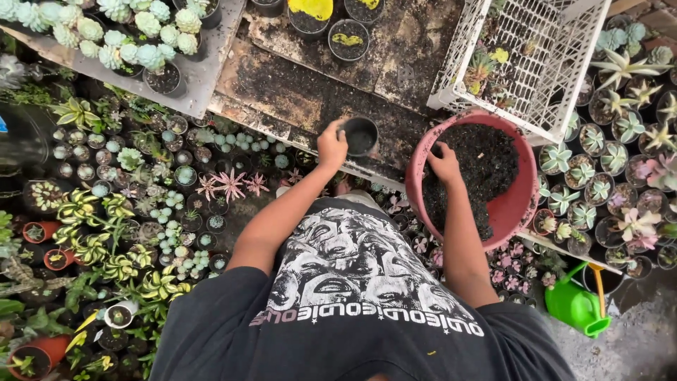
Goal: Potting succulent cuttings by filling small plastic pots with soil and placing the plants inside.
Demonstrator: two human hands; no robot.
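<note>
The right hand (446,164) is buried fingers-down in the red basin's (518,204) dark soil, grip unclear. The left hand (331,144) clasps the rim of a small black pot (361,135), upright, mouth up, near the wooden board's (310,92) front edge.

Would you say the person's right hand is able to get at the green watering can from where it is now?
Probably yes. The right hand is in the soil of the pink tub, holding nothing I can make out; the green watering can stands on the same side, nothing blocking it.
</note>
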